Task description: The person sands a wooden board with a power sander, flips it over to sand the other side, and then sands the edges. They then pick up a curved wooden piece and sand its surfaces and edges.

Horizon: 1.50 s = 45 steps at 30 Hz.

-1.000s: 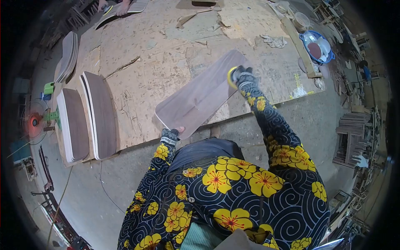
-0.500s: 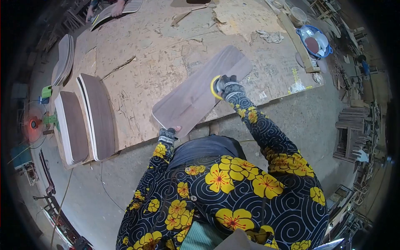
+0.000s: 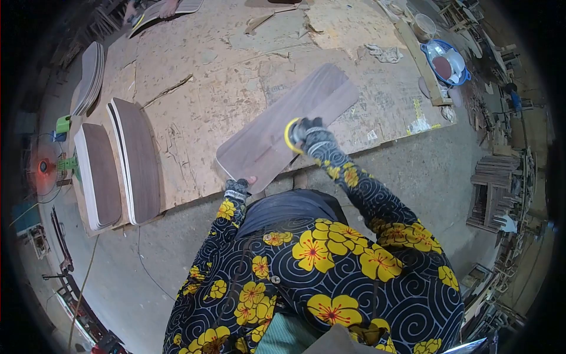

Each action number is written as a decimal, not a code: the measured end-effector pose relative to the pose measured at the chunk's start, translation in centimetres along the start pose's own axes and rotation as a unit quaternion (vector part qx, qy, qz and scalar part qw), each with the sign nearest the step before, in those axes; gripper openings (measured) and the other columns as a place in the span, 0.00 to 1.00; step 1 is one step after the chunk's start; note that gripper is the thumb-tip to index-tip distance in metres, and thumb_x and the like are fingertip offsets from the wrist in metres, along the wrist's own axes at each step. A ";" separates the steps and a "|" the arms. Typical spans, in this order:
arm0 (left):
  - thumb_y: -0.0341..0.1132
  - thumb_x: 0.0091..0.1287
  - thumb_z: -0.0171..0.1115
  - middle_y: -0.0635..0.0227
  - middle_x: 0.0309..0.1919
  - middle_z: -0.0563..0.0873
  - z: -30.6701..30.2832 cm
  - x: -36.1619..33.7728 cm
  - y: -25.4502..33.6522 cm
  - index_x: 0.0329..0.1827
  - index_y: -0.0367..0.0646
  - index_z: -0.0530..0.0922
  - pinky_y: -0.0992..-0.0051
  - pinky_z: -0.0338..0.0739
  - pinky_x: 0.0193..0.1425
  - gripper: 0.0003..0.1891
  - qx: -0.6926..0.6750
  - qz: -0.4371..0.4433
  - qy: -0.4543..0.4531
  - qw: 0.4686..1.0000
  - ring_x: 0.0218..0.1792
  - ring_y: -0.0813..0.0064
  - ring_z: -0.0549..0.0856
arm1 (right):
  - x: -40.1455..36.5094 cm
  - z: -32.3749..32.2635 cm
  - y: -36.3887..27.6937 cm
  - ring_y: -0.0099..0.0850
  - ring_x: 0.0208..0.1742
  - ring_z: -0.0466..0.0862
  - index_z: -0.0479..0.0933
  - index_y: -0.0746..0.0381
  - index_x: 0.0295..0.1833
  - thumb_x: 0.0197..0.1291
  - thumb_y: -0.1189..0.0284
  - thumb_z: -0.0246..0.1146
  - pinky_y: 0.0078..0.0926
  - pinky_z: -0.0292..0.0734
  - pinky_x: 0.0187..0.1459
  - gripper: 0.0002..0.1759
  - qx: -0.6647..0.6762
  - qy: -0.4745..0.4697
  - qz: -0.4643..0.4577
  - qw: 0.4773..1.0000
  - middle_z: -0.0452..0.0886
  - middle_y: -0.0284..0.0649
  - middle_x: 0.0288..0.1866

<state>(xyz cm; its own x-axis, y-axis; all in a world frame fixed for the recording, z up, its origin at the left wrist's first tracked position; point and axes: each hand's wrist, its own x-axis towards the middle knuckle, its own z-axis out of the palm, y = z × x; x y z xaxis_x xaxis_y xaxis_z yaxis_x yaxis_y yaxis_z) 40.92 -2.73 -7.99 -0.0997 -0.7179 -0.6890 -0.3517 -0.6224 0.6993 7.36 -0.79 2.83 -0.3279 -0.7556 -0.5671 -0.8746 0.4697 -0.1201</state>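
A long brown wooden panel (image 3: 283, 127) with rounded corners lies slantwise near the front edge of the worktable. My right hand (image 3: 309, 133), in a grey glove, is closed on a round pad with a yellow rim (image 3: 290, 135) that rests on the panel's face near its front long side. At the panel's lower left end my left hand (image 3: 239, 185), gloved with a bare thumb showing, grips the corner; the thumb lies on top and the other fingers are hidden beneath.
Curved panels (image 3: 138, 159) stand in stacks on the table's left end, beside a fan (image 3: 44, 166). A blue basin (image 3: 466, 75), a wooden rail (image 3: 421, 62) and a rag (image 3: 384, 53) are at the right. Another person's hands (image 3: 168, 7) touch a panel at the far left.
My right hand has moved left along the panel with the yellow-rimmed pad. My left hand keeps its hold on the corner.
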 end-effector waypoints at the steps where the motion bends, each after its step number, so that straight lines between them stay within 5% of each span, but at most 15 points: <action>1: 0.43 0.43 0.81 0.56 0.43 0.85 0.0 -0.1 0.1 0.51 0.32 0.77 0.67 0.80 0.45 0.35 0.020 0.021 -0.004 1.000 0.41 0.61 0.85 | -1.1 0.5 -0.5 0.47 0.60 0.79 0.66 0.53 0.67 0.51 0.60 0.71 0.41 0.80 0.56 0.37 -0.026 0.021 -0.037 0.999 0.76 0.49 0.59; 4: 0.43 0.44 0.81 0.55 0.45 0.85 0.9 -4.4 4.2 0.51 0.31 0.77 0.67 0.79 0.48 0.35 -0.114 -0.044 -0.030 0.992 0.43 0.60 0.84 | -4.0 0.9 -0.1 0.48 0.55 0.80 0.64 0.52 0.68 0.52 0.58 0.68 0.38 0.81 0.52 0.38 0.027 0.118 -0.043 0.992 0.76 0.50 0.56; 7: 0.44 0.45 0.81 0.55 0.46 0.85 0.1 -0.4 0.5 0.52 0.31 0.77 0.66 0.78 0.49 0.35 -0.027 -0.029 -0.002 0.999 0.44 0.60 0.84 | -1.0 -2.1 2.4 0.50 0.53 0.81 0.64 0.51 0.68 0.55 0.60 0.66 0.41 0.81 0.50 0.34 0.021 0.109 0.046 0.993 0.72 0.54 0.59; 10: 0.46 0.44 0.82 0.55 0.46 0.85 0.5 -2.6 3.7 0.52 0.30 0.77 0.66 0.78 0.49 0.37 0.000 -0.004 0.023 1.000 0.44 0.60 0.84 | 6.4 -1.0 7.1 0.49 0.53 0.82 0.65 0.49 0.67 0.54 0.61 0.68 0.42 0.83 0.47 0.35 0.204 0.126 0.159 0.958 0.73 0.56 0.59; 12: 0.49 0.44 0.82 0.54 0.47 0.85 0.8 -4.3 5.7 0.54 0.30 0.77 0.66 0.77 0.50 0.39 0.019 0.010 0.022 1.000 0.46 0.59 0.83 | 2.0 -3.6 7.2 0.48 0.54 0.83 0.66 0.49 0.67 0.53 0.62 0.69 0.40 0.84 0.45 0.35 0.062 0.225 0.103 0.967 0.74 0.55 0.60; 15: 0.42 0.46 0.81 0.55 0.50 0.83 0.9 -3.7 5.2 0.52 0.31 0.77 0.66 0.75 0.54 0.34 0.034 -0.030 0.045 0.998 0.48 0.61 0.81 | 3.7 -2.2 4.7 0.48 0.60 0.80 0.67 0.55 0.69 0.58 0.61 0.68 0.41 0.83 0.52 0.34 0.082 0.048 0.107 0.990 0.74 0.52 0.64; 19: 0.45 0.44 0.81 0.55 0.48 0.84 0.9 -5.2 7.1 0.53 0.31 0.77 0.66 0.76 0.53 0.36 0.073 -0.038 0.059 0.995 0.47 0.60 0.82 | -0.6 0.3 -2.9 0.46 0.60 0.80 0.67 0.55 0.69 0.55 0.62 0.71 0.38 0.82 0.55 0.37 -0.020 -0.062 0.008 0.998 0.74 0.50 0.65; 22: 0.49 0.44 0.81 0.55 0.48 0.85 0.5 -2.5 4.0 0.53 0.32 0.79 0.65 0.77 0.51 0.37 0.076 -0.046 0.055 0.994 0.48 0.58 0.83 | -5.3 -3.2 -5.2 0.48 0.59 0.81 0.66 0.54 0.69 0.53 0.63 0.71 0.38 0.82 0.55 0.38 0.026 -0.038 0.010 0.999 0.74 0.48 0.65; 25: 0.47 0.44 0.81 0.56 0.47 0.85 0.3 -1.7 3.2 0.52 0.32 0.79 0.65 0.77 0.51 0.36 0.069 -0.018 0.038 0.997 0.46 0.59 0.83 | 0.8 -2.4 -1.3 0.50 0.59 0.80 0.65 0.53 0.69 0.56 0.62 0.68 0.41 0.81 0.56 0.36 0.007 0.005 0.072 0.997 0.70 0.49 0.66; 32: 0.44 0.44 0.80 0.55 0.46 0.85 0.9 -4.8 7.0 0.53 0.31 0.78 0.67 0.77 0.51 0.35 0.023 -0.012 0.017 1.000 0.44 0.61 0.84 | 3.5 -5.9 3.2 0.52 0.56 0.80 0.66 0.53 0.66 0.59 0.60 0.62 0.53 0.78 0.53 0.29 0.127 0.248 0.115 0.953 0.70 0.54 0.62; 36: 0.45 0.43 0.81 0.55 0.46 0.85 1.1 -6.5 8.8 0.53 0.30 0.78 0.67 0.77 0.51 0.36 0.024 0.006 0.011 1.000 0.45 0.60 0.84 | 1.9 -3.5 -2.8 0.52 0.58 0.80 0.66 0.51 0.65 0.54 0.61 0.68 0.48 0.80 0.51 0.32 0.078 0.100 0.037 0.991 0.67 0.51 0.63; 40: 0.47 0.43 0.81 0.54 0.44 0.86 1.0 -5.2 7.3 0.51 0.31 0.79 0.67 0.77 0.51 0.36 0.032 0.001 -0.001 1.000 0.44 0.60 0.84 | -2.4 -2.9 -6.9 0.52 0.56 0.81 0.65 0.49 0.66 0.48 0.62 0.75 0.43 0.83 0.49 0.39 0.077 0.060 -0.026 0.995 0.65 0.48 0.65; 44: 0.51 0.43 0.81 0.51 0.44 0.86 0.7 -5.0 6.8 0.50 0.31 0.79 0.65 0.77 0.53 0.38 0.074 0.011 -0.019 0.997 0.48 0.56 0.84 | 2.1 -4.6 -5.5 0.53 0.62 0.77 0.66 0.53 0.64 0.54 0.65 0.69 0.45 0.80 0.56 0.32 0.138 0.001 0.088 0.986 0.69 0.54 0.61; 45: 0.47 0.44 0.81 0.53 0.44 0.86 0.8 -5.6 7.5 0.51 0.31 0.79 0.65 0.77 0.52 0.35 0.055 0.001 -0.019 0.998 0.46 0.57 0.84 | 1.7 -4.5 -5.1 0.53 0.61 0.77 0.66 0.53 0.64 0.53 0.65 0.69 0.45 0.80 0.55 0.33 0.133 0.059 0.071 0.987 0.69 0.54 0.60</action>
<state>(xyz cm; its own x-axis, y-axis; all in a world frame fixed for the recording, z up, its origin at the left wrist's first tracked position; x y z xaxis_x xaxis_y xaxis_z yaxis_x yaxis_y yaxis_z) 38.14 -3.12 0.96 -0.1343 -0.7058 -0.6956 -0.4521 -0.5810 0.6768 9.62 -6.52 6.10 -0.4926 -0.7143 -0.4972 -0.6981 0.6654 -0.2643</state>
